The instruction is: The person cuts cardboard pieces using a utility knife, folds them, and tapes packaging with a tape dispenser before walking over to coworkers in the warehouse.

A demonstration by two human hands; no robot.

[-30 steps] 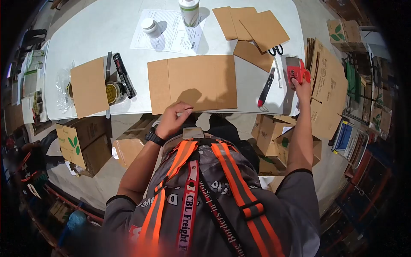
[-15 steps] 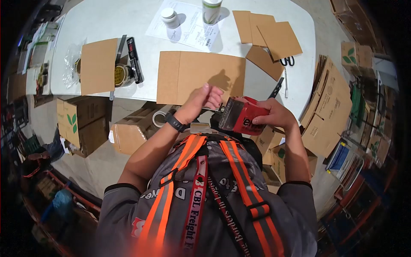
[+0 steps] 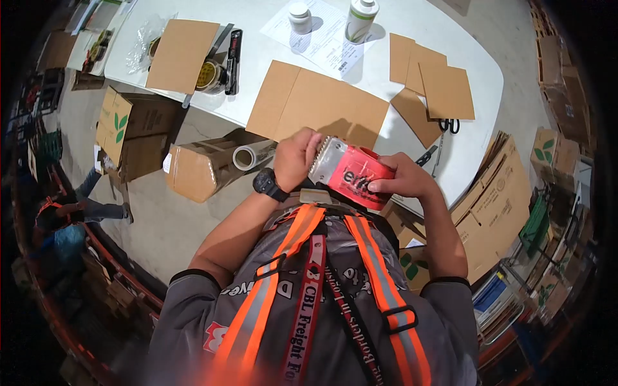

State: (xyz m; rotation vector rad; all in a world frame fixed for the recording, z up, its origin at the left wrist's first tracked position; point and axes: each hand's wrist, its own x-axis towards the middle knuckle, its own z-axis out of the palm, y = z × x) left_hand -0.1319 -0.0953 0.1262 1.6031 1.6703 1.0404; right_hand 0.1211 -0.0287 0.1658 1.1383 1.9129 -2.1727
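Note:
My right hand (image 3: 411, 178) grips a red tape dispenser (image 3: 355, 172) in front of my waist, thumb across its printed side. The dispenser's metal plate and toothed edge point left. My left hand (image 3: 296, 154), with a black watch at the wrist, is closed right at that toothed edge. Its fingers are curled in, and what they pinch is hidden. Just beyond both hands lies a creased cardboard sheet (image 3: 315, 96), flat and slightly over the near edge of the white table (image 3: 251, 38).
Cardboard pieces (image 3: 447, 90) and black-handled scissors (image 3: 449, 125) lie at right. A white jar (image 3: 300, 18) and bottle (image 3: 362, 20) stand on papers. Tape rolls (image 3: 209, 75) and a black marker (image 3: 233, 61) are at left. Boxes (image 3: 138, 128) crowd the floor; another person (image 3: 77, 209) is at far left.
My left hand has gone from loosely open to closed at the dispenser's toothed edge. The dispenser has turned, showing its printed side. The view has shifted and rotated; the person at left shows more.

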